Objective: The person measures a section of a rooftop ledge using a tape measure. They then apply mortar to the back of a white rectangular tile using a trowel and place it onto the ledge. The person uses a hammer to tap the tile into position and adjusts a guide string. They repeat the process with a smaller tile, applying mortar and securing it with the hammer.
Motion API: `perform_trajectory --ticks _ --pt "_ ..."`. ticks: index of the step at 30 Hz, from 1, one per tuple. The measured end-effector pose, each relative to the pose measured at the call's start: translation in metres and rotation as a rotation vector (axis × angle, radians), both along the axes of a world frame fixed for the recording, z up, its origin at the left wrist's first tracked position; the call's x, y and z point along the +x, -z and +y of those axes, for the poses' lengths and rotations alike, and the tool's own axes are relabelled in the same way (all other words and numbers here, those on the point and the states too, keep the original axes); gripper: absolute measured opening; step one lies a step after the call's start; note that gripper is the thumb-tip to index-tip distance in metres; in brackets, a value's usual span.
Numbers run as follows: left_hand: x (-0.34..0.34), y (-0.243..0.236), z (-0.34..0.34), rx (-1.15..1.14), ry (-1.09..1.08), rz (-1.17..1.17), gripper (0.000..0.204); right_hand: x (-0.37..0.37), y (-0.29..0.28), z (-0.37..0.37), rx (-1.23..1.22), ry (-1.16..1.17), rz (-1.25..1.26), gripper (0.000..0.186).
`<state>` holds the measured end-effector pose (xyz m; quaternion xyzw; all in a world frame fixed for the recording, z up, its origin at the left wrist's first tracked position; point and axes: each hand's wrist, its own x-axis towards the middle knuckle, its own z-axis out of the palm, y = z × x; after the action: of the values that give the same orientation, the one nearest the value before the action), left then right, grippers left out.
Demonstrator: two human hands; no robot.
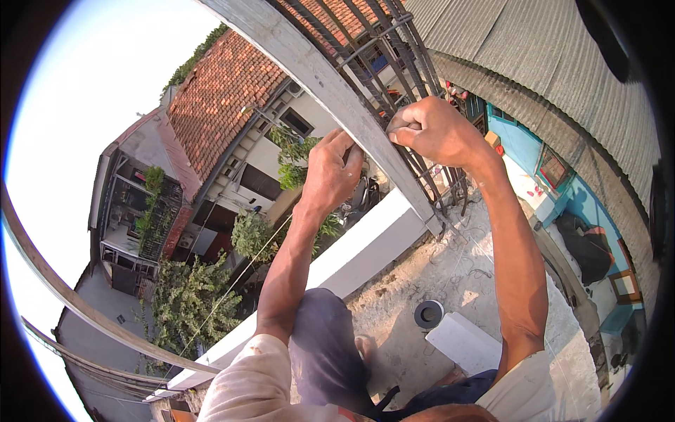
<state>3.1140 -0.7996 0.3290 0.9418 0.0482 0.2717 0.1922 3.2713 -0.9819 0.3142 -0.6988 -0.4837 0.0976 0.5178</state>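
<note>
A weathered grey wooden beam (pixel 320 70) runs slantwise from the top of the view down to the white ledge. Right behind it rises a bundle of dark steel rebar (pixel 404 46), tied with cross bars. My left hand (pixel 332 172) is closed at the beam's left edge, thumb pressed to the curled fingers. On the other side, my right hand (pixel 439 133) is closed in a pinch between the beam and the rebar. Whatever either hand pinches is hidden or too thin to make out.
A white parapet (pixel 365 246) borders the rough concrete floor (pixel 401 281). Near my legs lie a white block (pixel 464 344) and a dark ring-shaped object (pixel 428 314). Loose wire bits (pixel 478 271) are scattered around. Beyond the parapet the ground drops to houses and shrubs (pixel 193 302); a corrugated roof (pixel 534 49) stands right.
</note>
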Motion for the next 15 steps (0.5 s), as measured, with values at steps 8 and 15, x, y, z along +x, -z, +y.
perform_trajectory --ticks 8,15 --pt "-0.001 -0.063 0.003 0.081 -0.008 -0.241 0.019 -0.027 -0.057 0.011 0.209 0.253 -0.067 0.028" --pt "-0.007 -0.106 0.010 0.105 0.071 -0.389 0.018 -0.036 -0.097 0.009 0.194 0.389 -0.305 0.024"
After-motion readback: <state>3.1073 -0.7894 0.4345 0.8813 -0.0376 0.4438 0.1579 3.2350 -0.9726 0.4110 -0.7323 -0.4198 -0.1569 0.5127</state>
